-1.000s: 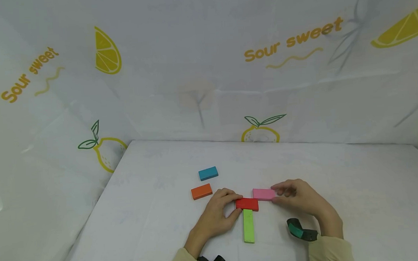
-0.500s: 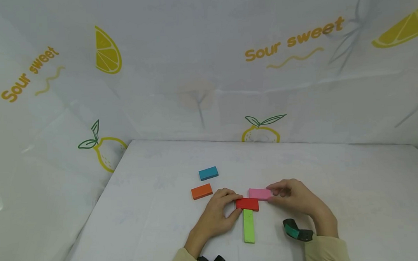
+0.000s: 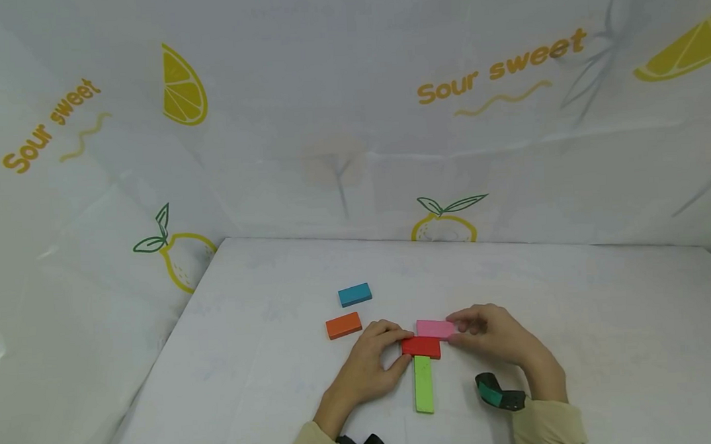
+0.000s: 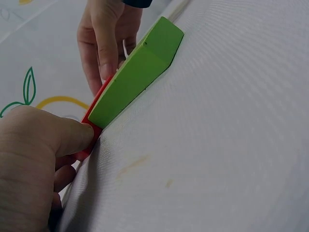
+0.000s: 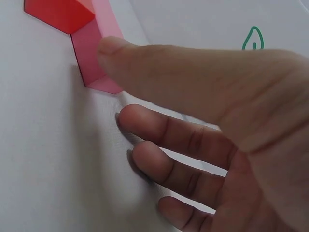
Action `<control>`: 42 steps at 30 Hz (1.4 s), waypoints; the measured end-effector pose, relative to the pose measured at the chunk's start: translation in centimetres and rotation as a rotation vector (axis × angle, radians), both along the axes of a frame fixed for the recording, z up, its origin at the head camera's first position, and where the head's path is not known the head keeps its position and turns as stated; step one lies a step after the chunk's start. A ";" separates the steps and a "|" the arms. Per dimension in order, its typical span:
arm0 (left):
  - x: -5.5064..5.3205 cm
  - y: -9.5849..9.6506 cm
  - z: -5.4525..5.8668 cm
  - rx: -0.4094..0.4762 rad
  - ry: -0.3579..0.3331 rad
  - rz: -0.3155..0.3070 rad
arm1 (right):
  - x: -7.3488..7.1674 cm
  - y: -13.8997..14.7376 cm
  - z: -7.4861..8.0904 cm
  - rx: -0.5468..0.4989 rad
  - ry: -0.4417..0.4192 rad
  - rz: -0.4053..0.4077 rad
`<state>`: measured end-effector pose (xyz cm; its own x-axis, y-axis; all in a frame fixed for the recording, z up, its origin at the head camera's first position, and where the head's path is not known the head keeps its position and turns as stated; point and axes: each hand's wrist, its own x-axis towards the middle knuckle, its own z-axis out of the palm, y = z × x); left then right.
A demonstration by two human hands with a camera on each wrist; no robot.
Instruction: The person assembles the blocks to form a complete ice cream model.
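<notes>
Two long axes are roughly paralleling the table's far edge (image 3: pixel 309 242): right hand (image 3: pixel 499 335) is pinching pink block (image 3: pixel 434 328), just beyond and touching red block (image 3: pixel 421 347), which left hand (image 3: pixel 370 364) is gripping.

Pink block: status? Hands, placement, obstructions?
Right hand pinches pink block at its right end. Block along far side of red block, offset right. Left hand pinches red block's left end. Orange block and blue block off left, seemingly clear.
</notes>
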<state>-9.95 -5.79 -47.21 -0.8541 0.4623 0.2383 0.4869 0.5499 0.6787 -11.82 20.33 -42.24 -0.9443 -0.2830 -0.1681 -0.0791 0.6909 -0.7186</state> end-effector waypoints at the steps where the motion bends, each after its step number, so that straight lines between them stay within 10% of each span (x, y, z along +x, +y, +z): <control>1: 0.0 0.0 0.0 0.001 -0.002 -0.001 | 0.0 0.1 0.0 0.000 0.003 0.002; 42: 0.0 0.0 0.2 -0.011 0.002 0.027 | 0.2 0.2 0.0 -0.008 0.048 -0.008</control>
